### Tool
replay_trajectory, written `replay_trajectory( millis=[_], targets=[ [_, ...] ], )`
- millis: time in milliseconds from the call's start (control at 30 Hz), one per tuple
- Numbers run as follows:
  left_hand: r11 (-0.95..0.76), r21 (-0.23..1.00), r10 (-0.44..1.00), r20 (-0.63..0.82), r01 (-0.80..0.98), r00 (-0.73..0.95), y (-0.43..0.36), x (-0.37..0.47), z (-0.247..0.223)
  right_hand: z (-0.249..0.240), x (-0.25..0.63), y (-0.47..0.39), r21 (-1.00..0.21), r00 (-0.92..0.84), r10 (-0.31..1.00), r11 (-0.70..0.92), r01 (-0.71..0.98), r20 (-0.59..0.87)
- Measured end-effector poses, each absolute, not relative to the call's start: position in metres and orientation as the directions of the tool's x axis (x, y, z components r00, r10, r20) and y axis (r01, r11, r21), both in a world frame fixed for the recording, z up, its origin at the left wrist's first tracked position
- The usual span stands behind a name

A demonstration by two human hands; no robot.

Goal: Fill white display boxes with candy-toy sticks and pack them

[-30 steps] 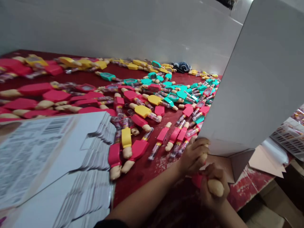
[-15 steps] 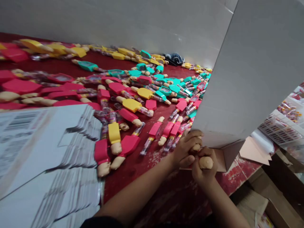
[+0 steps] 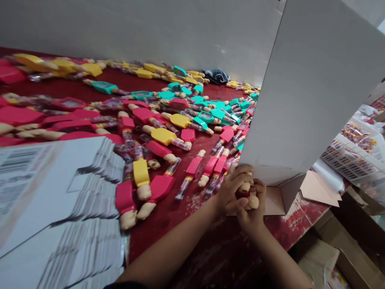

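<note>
My left hand point(image 3: 236, 190) is closed around a toy with a beige knobbed end point(image 3: 245, 187), a bit of red showing below it. Touching it on the right, my right hand point(image 3: 255, 212) wraps round a second beige-ended toy point(image 3: 252, 202). Both hands are at the near edge of an upright grey-white carton point(image 3: 300, 92), whose brown inner base point(image 3: 274, 200) shows beside my right hand. The lower parts of the held toys are hidden by my fingers. Nearest on the left lie pink toys with clear candy-filled tubes point(image 3: 192, 168).
Many pink, yellow and teal toys point(image 3: 162, 135) spread over the red table point(image 3: 168, 224). A stack of flat printed cartons point(image 3: 60, 200) fills the near left. At the right are cardboard sheets point(image 3: 319, 188), a white basket point(image 3: 351, 160) and open brown boxes point(image 3: 345, 249).
My right hand has moved left, closer against my left hand, and its toy's beige end now sits just under the other one. The view has shifted slightly.
</note>
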State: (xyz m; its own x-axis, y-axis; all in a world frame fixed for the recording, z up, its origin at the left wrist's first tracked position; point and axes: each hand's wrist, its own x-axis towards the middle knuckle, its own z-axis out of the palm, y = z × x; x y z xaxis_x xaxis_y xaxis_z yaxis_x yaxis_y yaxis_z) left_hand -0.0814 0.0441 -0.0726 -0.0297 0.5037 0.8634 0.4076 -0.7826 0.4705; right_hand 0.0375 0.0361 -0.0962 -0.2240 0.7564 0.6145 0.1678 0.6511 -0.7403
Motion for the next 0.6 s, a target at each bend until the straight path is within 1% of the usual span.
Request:
replay_trajectory(
  millis=[200, 300, 400, 500, 600],
  targets=[
    [-0.776, 0.471, 0.520, 0.854, 0.420, 0.003, 0.045, -0.083, -0.074, -0.100, 0.036, 0.039, -0.698, -0.216, 0.714, 0.698, 0.157, 0.666],
    [-0.766, 0.459, 0.520, 0.854, 0.451, 0.015, 0.047, -0.086, -0.077, -0.105, 0.034, 0.040, -0.705, -0.202, 0.716, 0.696, 0.139, 0.668],
    [-0.767, 0.422, 0.502, 0.864, 0.483, 0.041, 0.049, -0.088, -0.080, -0.107, 0.033, 0.040, -0.720, -0.221, 0.716, 0.690, 0.075, 0.663],
    [-0.736, 0.373, 0.501, 0.861, 0.565, 0.085, 0.047, -0.090, -0.086, -0.103, 0.037, 0.037, -0.772, -0.279, 0.740, 0.635, -0.008, 0.612],
    [-0.695, 0.320, 0.494, 0.864, 0.644, 0.103, 0.044, -0.098, -0.092, -0.106, 0.049, 0.029, -0.864, -0.416, 0.770, 0.497, -0.085, 0.484]
  ],
)
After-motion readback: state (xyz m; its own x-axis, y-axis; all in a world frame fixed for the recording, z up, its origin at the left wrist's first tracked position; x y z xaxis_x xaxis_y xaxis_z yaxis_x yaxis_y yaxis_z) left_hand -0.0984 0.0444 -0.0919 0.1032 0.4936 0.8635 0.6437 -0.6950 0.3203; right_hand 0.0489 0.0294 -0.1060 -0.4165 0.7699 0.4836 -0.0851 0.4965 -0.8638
